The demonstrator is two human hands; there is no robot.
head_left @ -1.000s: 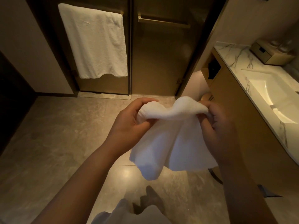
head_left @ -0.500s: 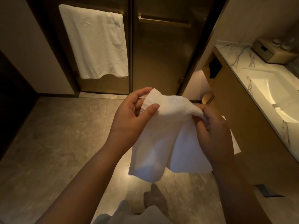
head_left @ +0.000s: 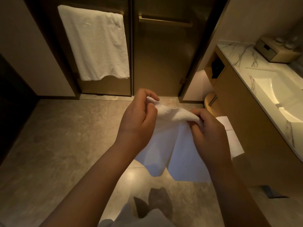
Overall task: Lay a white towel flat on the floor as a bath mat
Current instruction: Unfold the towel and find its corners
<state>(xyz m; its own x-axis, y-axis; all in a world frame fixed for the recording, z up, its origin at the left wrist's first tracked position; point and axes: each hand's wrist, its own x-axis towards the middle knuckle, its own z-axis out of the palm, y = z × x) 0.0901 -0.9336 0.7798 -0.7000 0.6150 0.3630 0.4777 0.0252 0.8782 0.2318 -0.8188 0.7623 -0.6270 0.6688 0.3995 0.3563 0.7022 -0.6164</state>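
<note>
A white towel [head_left: 165, 145] hangs in folds in front of me, held up above the stone-tiled floor [head_left: 57, 145]. My left hand [head_left: 139, 118] pinches one top corner between thumb and fingers. My right hand [head_left: 208, 126] grips the top edge a short way to the right. The cloth between the two hands is bunched, and its lower part drapes down with a flap sticking out past my right wrist. My feet show on the floor below the towel.
Another white towel [head_left: 96, 45] hangs on the left glass door's bar. A second door with a bare bar [head_left: 165, 22] is beside it. The vanity cabinet [head_left: 246, 120] with marble top, sink [head_left: 282, 95] and a box [head_left: 275, 49] runs along the right.
The towel has opened out further: my left hand has shifted along the top edge to a corner, and more cloth hangs down and out to the right behind my right hand.
</note>
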